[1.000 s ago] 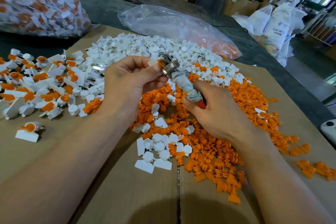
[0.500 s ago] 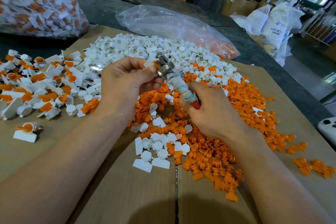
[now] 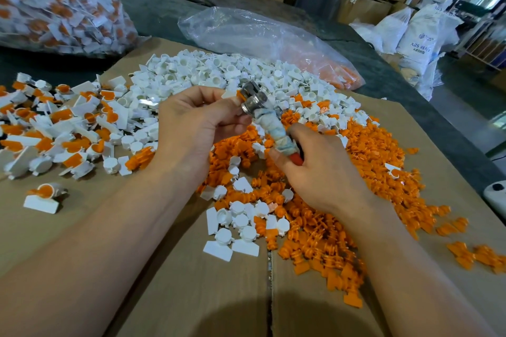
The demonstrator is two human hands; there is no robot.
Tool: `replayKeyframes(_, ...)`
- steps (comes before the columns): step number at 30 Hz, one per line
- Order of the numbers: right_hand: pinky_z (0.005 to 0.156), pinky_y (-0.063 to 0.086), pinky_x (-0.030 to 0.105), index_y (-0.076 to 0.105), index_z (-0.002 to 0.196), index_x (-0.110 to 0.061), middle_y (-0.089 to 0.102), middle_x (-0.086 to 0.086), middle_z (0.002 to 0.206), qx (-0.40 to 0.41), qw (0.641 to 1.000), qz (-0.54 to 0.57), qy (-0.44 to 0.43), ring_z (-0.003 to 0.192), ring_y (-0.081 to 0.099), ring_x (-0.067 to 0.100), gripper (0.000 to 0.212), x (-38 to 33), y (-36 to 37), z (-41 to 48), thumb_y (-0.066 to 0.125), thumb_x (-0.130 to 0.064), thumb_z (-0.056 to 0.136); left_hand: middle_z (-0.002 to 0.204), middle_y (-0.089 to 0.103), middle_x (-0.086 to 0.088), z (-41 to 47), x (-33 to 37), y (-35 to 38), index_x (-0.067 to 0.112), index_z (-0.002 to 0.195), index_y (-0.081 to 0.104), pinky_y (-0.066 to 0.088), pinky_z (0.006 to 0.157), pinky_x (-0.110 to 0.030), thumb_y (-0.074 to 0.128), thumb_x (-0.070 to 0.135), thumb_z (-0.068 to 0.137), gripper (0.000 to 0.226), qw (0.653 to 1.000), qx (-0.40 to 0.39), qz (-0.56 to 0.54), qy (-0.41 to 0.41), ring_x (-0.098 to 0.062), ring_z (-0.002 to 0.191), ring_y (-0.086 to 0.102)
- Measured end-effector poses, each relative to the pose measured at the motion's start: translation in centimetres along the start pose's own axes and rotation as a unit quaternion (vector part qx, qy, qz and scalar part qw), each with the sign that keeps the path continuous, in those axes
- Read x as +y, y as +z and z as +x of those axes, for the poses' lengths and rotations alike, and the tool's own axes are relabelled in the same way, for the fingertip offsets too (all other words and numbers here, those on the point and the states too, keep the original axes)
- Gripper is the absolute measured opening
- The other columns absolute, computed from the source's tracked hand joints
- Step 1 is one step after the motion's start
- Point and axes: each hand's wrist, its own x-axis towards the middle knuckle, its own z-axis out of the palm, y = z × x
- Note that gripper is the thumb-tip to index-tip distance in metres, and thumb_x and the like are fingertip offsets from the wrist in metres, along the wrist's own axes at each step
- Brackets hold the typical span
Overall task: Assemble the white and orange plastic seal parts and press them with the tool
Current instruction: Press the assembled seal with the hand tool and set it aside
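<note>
My left hand (image 3: 197, 120) pinches a white and orange seal (image 3: 232, 93) against the metal head of the pressing tool (image 3: 253, 101). My right hand (image 3: 320, 169) grips the tool's cloth-wrapped handle (image 3: 276, 133), whose red end shows by my fingers. Below my hands lie a heap of loose orange parts (image 3: 356, 172) on the right and a heap of white parts (image 3: 219, 74) at the back. Assembled white and orange seals (image 3: 60, 128) are spread at the left, one alone (image 3: 43, 195) nearer me.
All lies on flattened brown cardboard (image 3: 191, 295) over a dark table. A clear plastic bag (image 3: 246, 33) lies behind the white heap. A large bag of finished seals (image 3: 54, 0) stands far left. A white device (image 3: 495, 194) sits at the right edge.
Both hands and the tool stay nearly where they were; the tool head and seal have shifted slightly between my fingers.
</note>
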Motion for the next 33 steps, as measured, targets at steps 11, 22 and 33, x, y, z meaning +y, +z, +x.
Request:
replayKeyframes(11,0.05,0.023,0.024,0.045,0.091,-0.021,0.041,-0.012,0.073,0.072,0.986,-0.035,0.144,0.064,0.04,0.005,0.041,3.5,-1.1,1.0,0.057,-0.058,0.077,0.062,0.066,-0.012,0.0,0.0,0.0,0.003,0.075,0.062,0.051,0.045,-0.017,0.061,-0.004,0.082,0.01,0.998,0.001,0.012,-0.068,-0.019,0.056,0.069)
replayKeyframes(22,0.075,0.034,0.032,0.05,0.117,-0.011,0.055,0.006,0.112,0.029,0.979,-0.134,0.151,0.103,0.05,0.023,0.071,4.2,-0.4,1.3,0.063,-0.062,0.07,0.058,0.068,-0.005,-0.8,0.0,0.3,0.007,0.075,0.069,0.054,0.049,-0.02,0.065,-0.001,0.08,0.009,0.991,-0.06,0.107,-0.058,-0.015,0.051,0.065)
replayKeyframes(33,0.088,0.037,0.035,0.047,0.121,-0.012,0.052,0.008,0.122,-0.022,0.973,-0.17,0.155,0.113,0.047,0.026,0.081,4.5,0.1,1.5,0.061,-0.069,0.066,0.053,0.066,-0.001,-1.2,-0.3,0.4,0.012,0.068,0.068,0.051,0.045,-0.02,0.066,-0.001,0.08,0.018,0.976,-0.102,0.189,-0.019,-0.014,0.045,0.062)
